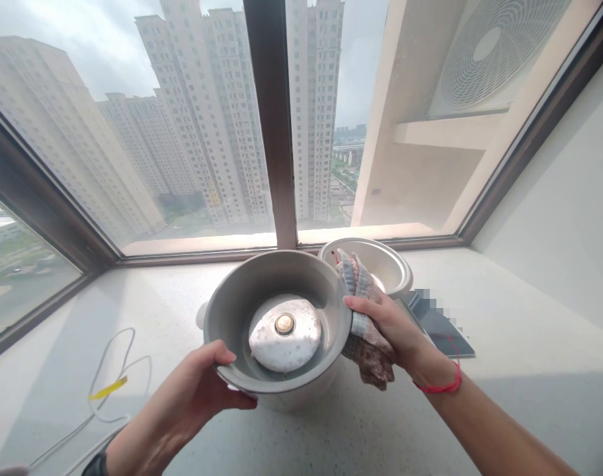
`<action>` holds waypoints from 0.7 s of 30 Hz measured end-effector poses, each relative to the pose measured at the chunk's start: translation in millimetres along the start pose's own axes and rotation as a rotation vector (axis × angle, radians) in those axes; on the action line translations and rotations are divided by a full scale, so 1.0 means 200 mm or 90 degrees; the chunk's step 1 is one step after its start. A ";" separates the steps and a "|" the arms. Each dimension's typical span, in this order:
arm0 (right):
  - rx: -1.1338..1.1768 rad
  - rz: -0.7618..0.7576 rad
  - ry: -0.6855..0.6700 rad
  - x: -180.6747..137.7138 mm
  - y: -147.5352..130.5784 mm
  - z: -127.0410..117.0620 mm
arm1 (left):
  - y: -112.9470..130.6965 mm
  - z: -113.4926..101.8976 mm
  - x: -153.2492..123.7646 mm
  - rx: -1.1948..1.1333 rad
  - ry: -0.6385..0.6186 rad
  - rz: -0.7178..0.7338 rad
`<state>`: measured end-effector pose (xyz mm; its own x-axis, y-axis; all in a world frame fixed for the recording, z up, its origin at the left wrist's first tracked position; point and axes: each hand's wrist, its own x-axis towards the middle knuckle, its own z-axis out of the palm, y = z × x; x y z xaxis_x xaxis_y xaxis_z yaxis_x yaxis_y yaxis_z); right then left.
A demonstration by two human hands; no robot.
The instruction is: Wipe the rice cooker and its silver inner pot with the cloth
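A rice cooker body [242,311] stands on the pale stone windowsill [504,344], its round heating plate [285,340] showing inside. My left hand [195,390] grips its near rim, thumb over the edge. My right hand [388,324] is closed on a striped, stained cloth [363,330] and presses it against the right rim. A red string circles my right wrist.
A metal inner pot [381,261] sits just behind the cloth. A dark flat device [443,327] lies to the right. A white cord [108,390] with a yellow tag loops at the left. Large windows and a white wall close in the sill.
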<state>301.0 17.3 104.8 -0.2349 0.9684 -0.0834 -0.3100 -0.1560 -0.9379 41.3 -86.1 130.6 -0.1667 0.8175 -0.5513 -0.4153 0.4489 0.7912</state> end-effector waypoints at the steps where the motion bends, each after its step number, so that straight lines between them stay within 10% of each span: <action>1: 0.003 -0.017 -0.018 0.03 0.00 0.01 | 0.00 -0.01 0.00 -0.010 0.014 0.024; 15: -0.177 -0.110 0.012 0.10 0.10 -0.02 | -0.10 -0.06 0.05 -0.014 0.077 0.242; 19: -0.444 -0.416 0.339 -0.04 0.09 -0.02 | -0.14 -0.04 0.05 -0.018 0.090 0.260; 21: -0.527 -0.563 0.331 -0.11 0.05 0.04 | -0.15 0.00 0.03 -0.019 0.099 0.270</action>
<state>295.9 -6.3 99.0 0.1916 0.6721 0.7153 0.5203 0.5484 -0.6546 52.5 -94.9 102.3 -0.4588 0.8623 -0.2144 -0.3060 0.0732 0.9492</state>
